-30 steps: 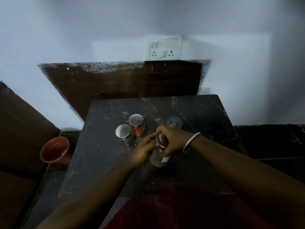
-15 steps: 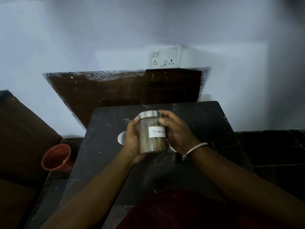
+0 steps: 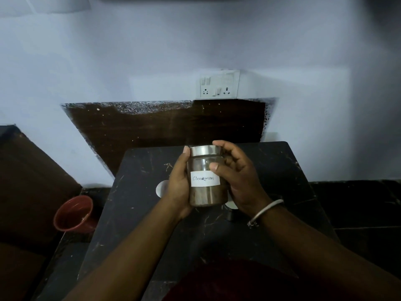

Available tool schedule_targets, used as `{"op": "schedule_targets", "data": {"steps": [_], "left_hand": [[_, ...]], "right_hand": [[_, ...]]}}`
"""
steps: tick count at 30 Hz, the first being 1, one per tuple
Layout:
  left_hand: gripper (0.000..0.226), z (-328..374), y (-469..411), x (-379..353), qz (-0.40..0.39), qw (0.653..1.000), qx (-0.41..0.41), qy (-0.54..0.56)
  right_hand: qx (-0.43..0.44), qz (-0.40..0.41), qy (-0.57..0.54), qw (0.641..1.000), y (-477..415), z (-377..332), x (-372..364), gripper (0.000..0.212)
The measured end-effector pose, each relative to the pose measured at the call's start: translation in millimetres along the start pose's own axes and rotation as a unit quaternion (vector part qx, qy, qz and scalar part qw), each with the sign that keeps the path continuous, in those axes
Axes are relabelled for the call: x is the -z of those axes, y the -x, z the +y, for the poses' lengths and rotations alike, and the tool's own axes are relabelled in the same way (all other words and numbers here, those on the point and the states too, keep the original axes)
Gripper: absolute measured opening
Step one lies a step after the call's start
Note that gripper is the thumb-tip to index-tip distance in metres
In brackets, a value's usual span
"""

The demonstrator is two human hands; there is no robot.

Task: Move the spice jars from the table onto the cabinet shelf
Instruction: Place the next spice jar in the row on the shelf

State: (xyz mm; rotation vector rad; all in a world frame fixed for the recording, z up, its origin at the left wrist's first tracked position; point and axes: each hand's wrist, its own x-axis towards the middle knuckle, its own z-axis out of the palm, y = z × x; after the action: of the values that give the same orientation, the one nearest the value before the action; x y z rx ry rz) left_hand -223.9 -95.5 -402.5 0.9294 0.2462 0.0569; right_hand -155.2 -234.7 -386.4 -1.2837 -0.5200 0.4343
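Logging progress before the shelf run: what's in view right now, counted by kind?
Held jars: 1, the Cinnamon jar
Half-hidden jars on the table: 2, only the left jar lid and right jar lid show
Red pots: 1, the red pot beside the table
Total: 4

Dim indoor picture with a cool bluish cast. Soft light falls from above on the pale wall (image 3: 152, 61), which darkens toward the right edge and corners. The black table (image 3: 282, 170) and the lower part sink into shadow. A faint sheen marks the jar (image 3: 206, 170) lid. Wide-angle bending shows at the edges.
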Motion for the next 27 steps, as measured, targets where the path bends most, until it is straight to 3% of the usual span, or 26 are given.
{"op": "schedule_targets", "data": {"steps": [14, 27], "left_hand": [[0.073, 26, -1, -20, -0.003, 1.000, -0.007, -0.009], [0.068, 210, -46, -142, -0.135, 0.961, -0.207, -0.126]], "right_hand": [[0.037, 0.011, -0.033, 0.999, -7, -19, -8, 0.048], [0.328, 0.033, -0.039, 0.943, -106, -196, -31, 0.052]]}}
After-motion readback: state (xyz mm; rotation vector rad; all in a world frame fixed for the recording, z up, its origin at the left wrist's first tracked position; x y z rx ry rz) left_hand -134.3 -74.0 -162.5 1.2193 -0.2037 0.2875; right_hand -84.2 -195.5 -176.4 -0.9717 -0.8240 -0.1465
